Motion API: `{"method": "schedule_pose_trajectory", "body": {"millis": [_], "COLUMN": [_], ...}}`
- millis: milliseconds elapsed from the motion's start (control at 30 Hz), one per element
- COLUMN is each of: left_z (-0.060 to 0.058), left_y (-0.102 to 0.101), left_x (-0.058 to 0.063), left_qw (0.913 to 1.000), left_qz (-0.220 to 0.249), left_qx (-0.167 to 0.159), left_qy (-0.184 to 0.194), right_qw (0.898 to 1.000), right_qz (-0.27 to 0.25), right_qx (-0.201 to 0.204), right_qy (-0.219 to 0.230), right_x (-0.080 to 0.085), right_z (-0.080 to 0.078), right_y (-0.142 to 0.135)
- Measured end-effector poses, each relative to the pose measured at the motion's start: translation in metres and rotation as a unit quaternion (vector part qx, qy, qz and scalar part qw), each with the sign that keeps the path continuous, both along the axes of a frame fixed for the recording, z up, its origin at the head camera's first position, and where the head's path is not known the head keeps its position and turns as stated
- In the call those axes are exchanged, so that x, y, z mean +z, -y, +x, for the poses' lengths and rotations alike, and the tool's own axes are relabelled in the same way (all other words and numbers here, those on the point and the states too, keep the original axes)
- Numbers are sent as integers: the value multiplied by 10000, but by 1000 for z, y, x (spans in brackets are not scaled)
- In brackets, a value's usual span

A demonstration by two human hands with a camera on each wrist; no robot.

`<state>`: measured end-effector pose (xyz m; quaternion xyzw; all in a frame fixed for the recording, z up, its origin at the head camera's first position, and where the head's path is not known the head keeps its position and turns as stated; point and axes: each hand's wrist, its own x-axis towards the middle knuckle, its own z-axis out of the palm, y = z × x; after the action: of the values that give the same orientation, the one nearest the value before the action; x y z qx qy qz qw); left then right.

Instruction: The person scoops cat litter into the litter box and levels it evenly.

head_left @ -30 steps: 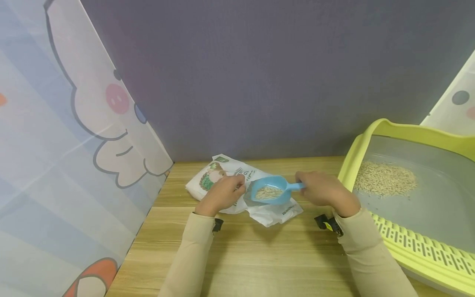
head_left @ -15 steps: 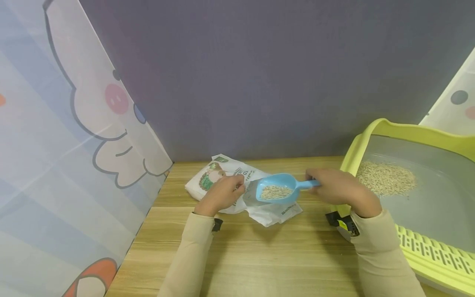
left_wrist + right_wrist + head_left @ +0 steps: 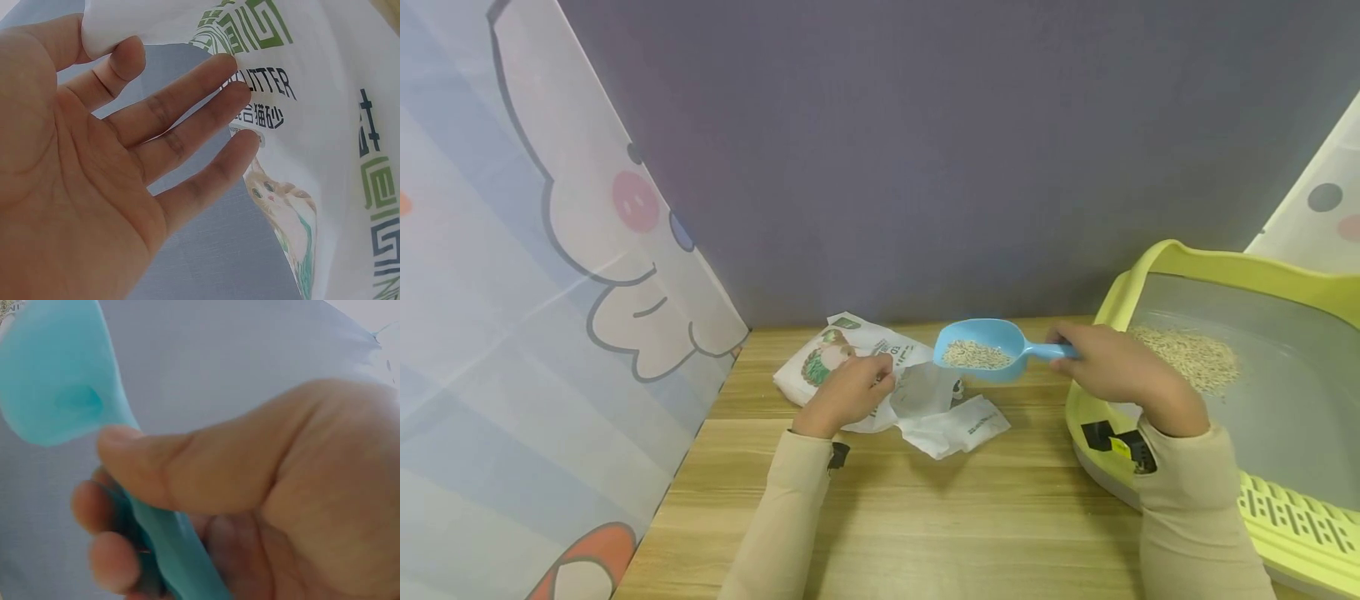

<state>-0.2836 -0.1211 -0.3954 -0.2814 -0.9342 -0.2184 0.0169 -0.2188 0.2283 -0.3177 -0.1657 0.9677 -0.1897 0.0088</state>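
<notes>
A blue scoop (image 3: 992, 342) holding pale cat litter pellets (image 3: 976, 355) is raised above the table, just right of the bag. My right hand (image 3: 1108, 362) grips its handle; in the right wrist view the thumb (image 3: 181, 462) lies along the handle and the fingers curl beneath. The white cat litter bag (image 3: 880, 340) lies on its side, its torn mouth facing right. My left hand (image 3: 850, 392) pinches the edge of that mouth between thumb and index finger, while its other fingers reach loosely over the printed bag front (image 3: 275, 119) in the left wrist view.
A yellow-rimmed litter box (image 3: 1210, 258) with a grey pan stands at the right, a heap of pellets (image 3: 1191, 357) inside at its left. A slatted yellow step (image 3: 1292, 512) runs along its near side. A grey panel (image 3: 925, 167) rises behind the wooden table (image 3: 970, 533).
My right hand has lifted the filled scoop out from the bag's mouth, moving it right and up toward the litter box. The left hand has stayed at the bag.
</notes>
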Motion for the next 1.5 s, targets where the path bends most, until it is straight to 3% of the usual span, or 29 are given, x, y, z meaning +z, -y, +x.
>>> {"method": "schedule_pose_trajectory", "body": {"millis": [367,967,1267,1500], "left_z": [1,4,3,3], "left_y": [-2,-1,1,2], "left_x": [3,5,3,0], "left_qw": [10000,9999,10000,9999], "left_qz": [26,55,43,48], "left_qx": [-6,20,21,23], "left_qy": [-30,91,59,152], "right_qw": [9968,9906,9749,9704], "right_qz": [-336,-875,-1774,-1855], "right_qx": [-708,-1049,-1305,-1544], "right_qy": [128,123,317,-8], "right_x": [4,2,4,1], "right_z": [-6,-9,-6,1], "right_y": [-4,-12,-24,-38]}}
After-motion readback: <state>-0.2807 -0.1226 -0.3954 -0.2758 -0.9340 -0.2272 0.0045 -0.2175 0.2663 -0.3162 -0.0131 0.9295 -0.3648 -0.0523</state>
